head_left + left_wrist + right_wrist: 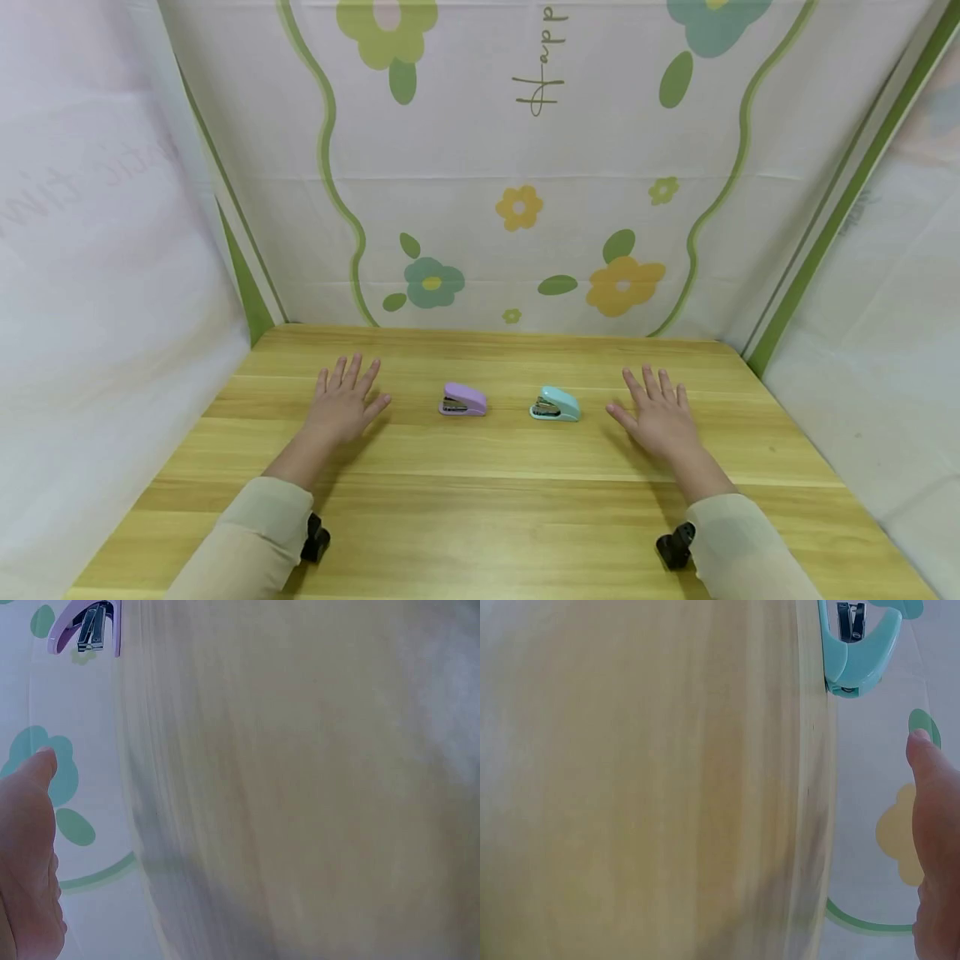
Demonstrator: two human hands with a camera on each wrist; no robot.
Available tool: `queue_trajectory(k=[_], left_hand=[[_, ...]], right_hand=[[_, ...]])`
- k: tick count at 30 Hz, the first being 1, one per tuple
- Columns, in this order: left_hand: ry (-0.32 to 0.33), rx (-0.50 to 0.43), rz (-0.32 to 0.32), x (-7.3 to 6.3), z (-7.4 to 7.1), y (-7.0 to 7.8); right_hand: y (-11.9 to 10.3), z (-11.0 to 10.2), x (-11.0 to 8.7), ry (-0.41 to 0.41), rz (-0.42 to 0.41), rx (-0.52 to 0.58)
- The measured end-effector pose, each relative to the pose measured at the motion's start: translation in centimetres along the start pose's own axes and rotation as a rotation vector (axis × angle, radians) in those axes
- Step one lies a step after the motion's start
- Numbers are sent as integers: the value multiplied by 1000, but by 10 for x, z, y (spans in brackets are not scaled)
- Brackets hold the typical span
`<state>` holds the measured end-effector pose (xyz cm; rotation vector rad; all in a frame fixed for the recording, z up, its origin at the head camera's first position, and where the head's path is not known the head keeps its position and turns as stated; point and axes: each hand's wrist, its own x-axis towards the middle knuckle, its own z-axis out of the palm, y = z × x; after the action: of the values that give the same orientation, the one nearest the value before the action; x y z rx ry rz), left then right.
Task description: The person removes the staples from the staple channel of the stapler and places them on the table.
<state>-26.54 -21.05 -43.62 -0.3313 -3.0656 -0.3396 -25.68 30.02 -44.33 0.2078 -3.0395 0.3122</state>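
A purple stapler (467,400) and a mint-green stapler (558,404) stand side by side on the wooden table, a short gap between them. To the left of the purple one is my left hand (341,411), fingers spread and straight, holding nothing. My right hand (660,421) is spread the same way, to the right of the mint-green stapler and apart from it. In the left wrist view part of the purple stapler (91,627) shows at the top, beyond the thumb. The right wrist view shows the mint-green stapler (862,656) at its top edge.
The wood-grain table (480,525) is bounded at the back by a flower-printed cloth (450,167). White cloth hangs on both sides, left (112,292) and right (885,333). A black wrist camera (317,539) sits at the left cuff, another black camera (675,547) at the right cuff.
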Motion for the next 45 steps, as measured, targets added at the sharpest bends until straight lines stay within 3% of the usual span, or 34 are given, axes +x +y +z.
queue_trajectory(k=[8,12,19,22,26,31,35,41,45], left_hand=[[1,-19,21,3,2,3],[34,-142,56,10,3,15],[118,-547,96,27,5,61],[139,-640,95,33,9,84],[156,-741,152,36,15,113],[106,-860,235,38,26,148],[29,-866,256,42,38,172],[-96,-845,208,49,57,195],[-113,-842,159,55,68,202]], right_hand=[[1,2,1,1,1,9],[-3,-1,3,46,-17,49],[-21,-8,10,52,-63,283],[-28,-8,14,29,-54,356],[-37,-8,18,-3,-39,422],[-50,-8,24,-29,-52,470],[-59,-7,28,-55,-59,477],[-71,-4,31,-103,-65,519],[-77,0,34,-132,-67,527]])
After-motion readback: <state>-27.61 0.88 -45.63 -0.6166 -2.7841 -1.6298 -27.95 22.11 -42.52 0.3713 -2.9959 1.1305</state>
